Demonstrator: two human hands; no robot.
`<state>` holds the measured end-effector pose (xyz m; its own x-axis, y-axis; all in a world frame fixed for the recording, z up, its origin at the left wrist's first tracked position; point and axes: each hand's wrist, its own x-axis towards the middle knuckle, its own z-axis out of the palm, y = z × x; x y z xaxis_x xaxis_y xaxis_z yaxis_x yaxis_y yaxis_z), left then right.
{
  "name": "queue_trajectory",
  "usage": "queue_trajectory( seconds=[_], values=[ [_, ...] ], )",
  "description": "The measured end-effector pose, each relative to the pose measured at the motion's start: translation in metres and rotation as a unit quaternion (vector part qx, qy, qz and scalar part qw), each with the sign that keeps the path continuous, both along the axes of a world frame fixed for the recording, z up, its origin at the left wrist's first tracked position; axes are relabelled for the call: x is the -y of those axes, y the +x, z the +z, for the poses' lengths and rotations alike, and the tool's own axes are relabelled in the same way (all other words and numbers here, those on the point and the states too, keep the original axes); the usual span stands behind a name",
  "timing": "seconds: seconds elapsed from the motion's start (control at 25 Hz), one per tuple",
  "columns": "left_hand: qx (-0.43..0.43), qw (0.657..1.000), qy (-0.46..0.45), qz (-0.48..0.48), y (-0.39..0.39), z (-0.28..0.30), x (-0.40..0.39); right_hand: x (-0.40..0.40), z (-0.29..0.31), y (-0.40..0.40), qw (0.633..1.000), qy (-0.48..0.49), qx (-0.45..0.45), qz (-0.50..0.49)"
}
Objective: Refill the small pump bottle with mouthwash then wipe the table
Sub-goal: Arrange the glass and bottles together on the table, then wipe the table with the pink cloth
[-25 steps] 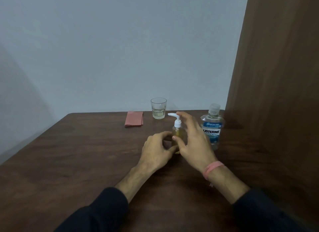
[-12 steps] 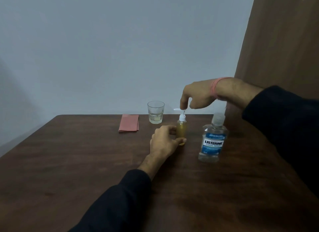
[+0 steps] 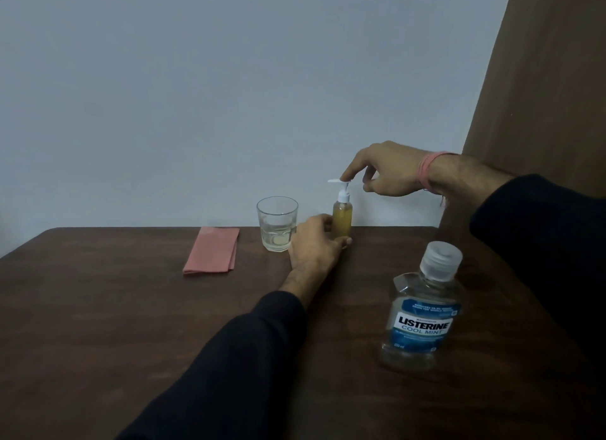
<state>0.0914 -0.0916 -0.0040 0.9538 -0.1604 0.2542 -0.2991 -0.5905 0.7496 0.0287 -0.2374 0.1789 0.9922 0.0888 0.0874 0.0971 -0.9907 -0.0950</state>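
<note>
A small pump bottle with yellowish liquid and a white pump head stands upright near the table's far edge. My left hand grips its lower body from the left. My right hand hovers above it, index fingertip resting on the white pump head, other fingers curled. A clear Listerine mouthwash bottle with a blue label and its cap on stands nearer me at the right. A folded pink cloth lies flat at the far left.
A drinking glass with a little pale liquid stands just left of the pump bottle, close to my left hand. The dark wooden table meets a pale wall at the back. A brown wooden panel rises at the right.
My right hand rose from beside the bottle to above it and now touches the pump head. The left hand keeps its grip. The view has moved closer and lower.
</note>
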Motion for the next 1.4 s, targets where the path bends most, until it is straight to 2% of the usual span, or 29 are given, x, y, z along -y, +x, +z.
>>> queue_trajectory(
  seconds=[0.2, 0.36, 0.48, 0.56, 0.68, 0.76, 0.84, 1.0, 1.16, 1.4],
  values=[
    [0.001, 1.0, -0.001, 0.001, 0.004, 0.0, 0.005, 0.013, -0.011, 0.012, 0.999, 0.038, 0.027, 0.022],
    [-0.009, 1.0, 0.014, -0.008, -0.036, 0.003, -0.014, 0.022, -0.026, -0.018, 0.993, 0.113, 0.042, 0.008],
    [-0.006, 0.993, 0.017, -0.114, -0.079, 0.001, -0.049, 0.039, -0.052, -0.075, 0.982, 0.182, -0.049, -0.023],
    [-0.069, 0.974, 0.026, -0.216, -0.108, 0.003, -0.078, 0.043, -0.074, -0.125, 0.964, 0.228, -0.135, -0.035],
    [-0.133, 0.945, 0.046, -0.295, -0.146, 0.006, -0.097, 0.036, -0.108, -0.184, 0.922, 0.346, -0.168, -0.048],
    [-0.118, 0.949, 0.035, -0.29, -0.169, 0.009, -0.092, 0.026, -0.126, -0.213, 0.901, 0.403, -0.152, -0.054],
    [-0.068, 0.962, 0.027, -0.262, -0.178, 0.006, -0.079, 0.019, -0.14, -0.222, 0.891, 0.435, -0.118, -0.06],
    [-0.02, 0.977, 0.015, -0.211, -0.192, 0.0, -0.05, 0.014, -0.158, -0.227, 0.914, 0.392, -0.007, -0.106],
    [-0.003, 0.985, 0.046, -0.167, -0.172, 0.005, -0.011, 0.035, -0.163, -0.196, 0.912, 0.374, 0.052, -0.16],
    [0.031, 0.991, 0.069, -0.114, -0.097, 0.005, 0.054, 0.084, -0.169, -0.102, 0.898, 0.394, 0.057, -0.187]
  ],
)
